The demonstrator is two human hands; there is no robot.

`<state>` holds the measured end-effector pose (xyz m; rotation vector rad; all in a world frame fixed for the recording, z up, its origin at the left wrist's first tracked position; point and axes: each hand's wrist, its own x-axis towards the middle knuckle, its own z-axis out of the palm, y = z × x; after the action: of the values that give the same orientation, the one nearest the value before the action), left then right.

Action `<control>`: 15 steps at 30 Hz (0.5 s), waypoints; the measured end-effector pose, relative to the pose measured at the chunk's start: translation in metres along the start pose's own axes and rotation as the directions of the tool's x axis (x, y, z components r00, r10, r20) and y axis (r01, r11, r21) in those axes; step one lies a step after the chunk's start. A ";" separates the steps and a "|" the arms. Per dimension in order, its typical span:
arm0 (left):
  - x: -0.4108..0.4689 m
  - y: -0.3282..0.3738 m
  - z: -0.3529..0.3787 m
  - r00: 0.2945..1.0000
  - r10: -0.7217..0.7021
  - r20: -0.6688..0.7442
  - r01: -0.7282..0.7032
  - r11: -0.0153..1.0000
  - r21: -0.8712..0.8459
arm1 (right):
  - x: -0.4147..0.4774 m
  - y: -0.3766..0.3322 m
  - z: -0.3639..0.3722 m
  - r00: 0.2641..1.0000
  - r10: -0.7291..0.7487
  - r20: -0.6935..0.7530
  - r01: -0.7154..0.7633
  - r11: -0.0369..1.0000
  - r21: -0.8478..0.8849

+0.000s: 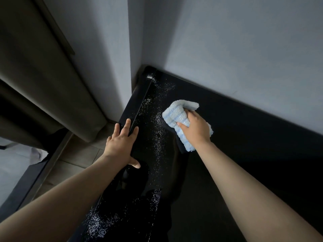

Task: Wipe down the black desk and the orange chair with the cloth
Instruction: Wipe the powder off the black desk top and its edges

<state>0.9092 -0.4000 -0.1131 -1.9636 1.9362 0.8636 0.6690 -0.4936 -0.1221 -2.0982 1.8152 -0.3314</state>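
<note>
forearms (pixel 70 198) bare to the frame edge — left hand (pixel 122 145), right hand (pixel 196 130) bare too.

Dim, sharp wide-angle view; glossy desk (pixel 244 145) reflects, edges bend

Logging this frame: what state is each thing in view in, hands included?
black desk: left side not yet wiped clean.
white specks: scattered in a band along the desk's left side.
cloth: bunched, on the desk top.
right hand: grips the cloth.
left hand: flat, fingers straight, rests on the desk's left edge.
curtain: hangs left of the desk.
</note>
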 end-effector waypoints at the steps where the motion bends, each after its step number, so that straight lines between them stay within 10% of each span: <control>1: 0.000 0.000 0.000 1.000 -0.001 -0.001 0.001 1.000 -0.001 | -0.005 -0.001 0.001 1.000 0.002 0.006 -0.002 1.000 0.000; 15: -0.003 -0.004 0.003 0.999 0.014 -0.046 -0.016 0.999 -0.040 | -0.080 -0.015 0.011 0.998 0.003 0.063 -0.002 1.000 -0.022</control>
<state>0.9129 -0.3954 -0.1149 -2.0103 1.9762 0.8756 0.6748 -0.4117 -0.1222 -2.0966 1.7926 -0.2427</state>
